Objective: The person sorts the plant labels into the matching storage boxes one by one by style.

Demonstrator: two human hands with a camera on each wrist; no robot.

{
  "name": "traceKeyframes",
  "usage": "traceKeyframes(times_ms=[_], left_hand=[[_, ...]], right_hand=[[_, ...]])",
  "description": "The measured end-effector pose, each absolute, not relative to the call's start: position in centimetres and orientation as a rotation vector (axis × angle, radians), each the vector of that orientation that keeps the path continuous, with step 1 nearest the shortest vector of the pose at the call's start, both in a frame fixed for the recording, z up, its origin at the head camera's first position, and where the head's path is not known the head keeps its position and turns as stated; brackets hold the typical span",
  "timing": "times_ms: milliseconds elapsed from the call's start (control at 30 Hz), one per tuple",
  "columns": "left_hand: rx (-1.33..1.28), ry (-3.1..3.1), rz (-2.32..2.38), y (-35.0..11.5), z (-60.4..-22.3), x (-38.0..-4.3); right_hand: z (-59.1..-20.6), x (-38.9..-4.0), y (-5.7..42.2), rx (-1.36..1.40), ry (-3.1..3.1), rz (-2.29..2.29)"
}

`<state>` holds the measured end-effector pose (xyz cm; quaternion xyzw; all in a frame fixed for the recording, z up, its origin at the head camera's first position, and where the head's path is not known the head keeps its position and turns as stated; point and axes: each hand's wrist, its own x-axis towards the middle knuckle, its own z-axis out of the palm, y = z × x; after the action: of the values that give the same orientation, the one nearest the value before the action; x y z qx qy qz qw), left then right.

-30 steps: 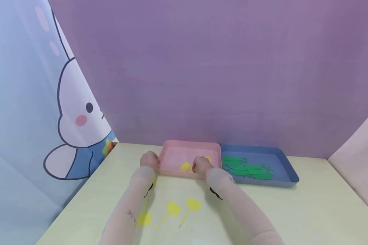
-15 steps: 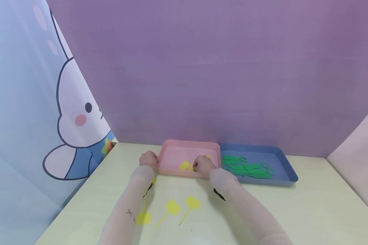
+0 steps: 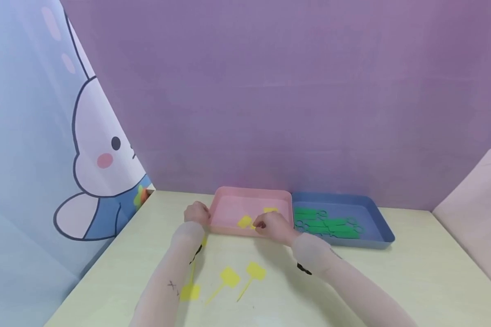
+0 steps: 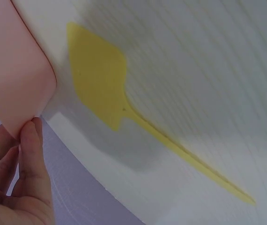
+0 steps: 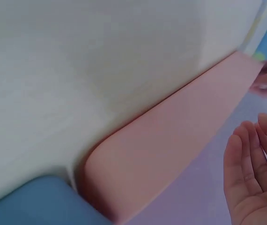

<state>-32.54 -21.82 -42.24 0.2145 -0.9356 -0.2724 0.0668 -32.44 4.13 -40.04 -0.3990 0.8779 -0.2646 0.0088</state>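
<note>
My left hand pinches the rim of the pink tray at its left side; thumb and fingertips show at the corner in the left wrist view. Over the tray's front right part is my right hand. Its fingers are loosely bent with nothing between them in the right wrist view. Inside the tray lie yellow tags with flat heads, one yellow tag left of my right hand and another yellow tag behind it. Beside the tray, near my left hand, a yellow tag with a thin stem lies flat.
A blue tray stands against the pink tray's right side, holding several green flat pieces with loops. Nearer on the table lie more yellow tags. A purple cloth hangs behind the trays.
My right hand has drawn back and risen a little from the tray, its fingers loosening, and more of the yellow tag behind it shows. My left hand stays at the tray's rim.
</note>
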Motion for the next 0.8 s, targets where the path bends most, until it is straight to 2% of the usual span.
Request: traceKeyframes(times_ms=[367, 800], left_hand=[[0.638, -2.844, -0.81, -21.6, -42.0, -32.2], [0.65, -2.821, -0.826, -21.9, -42.2, -32.5]], right_hand=[[-40.3, -26.9, 4.7, -1.606, 2.532, -0.602], [-42.5, -23.6, 3.3, -2.151, 2.295, -0.082]])
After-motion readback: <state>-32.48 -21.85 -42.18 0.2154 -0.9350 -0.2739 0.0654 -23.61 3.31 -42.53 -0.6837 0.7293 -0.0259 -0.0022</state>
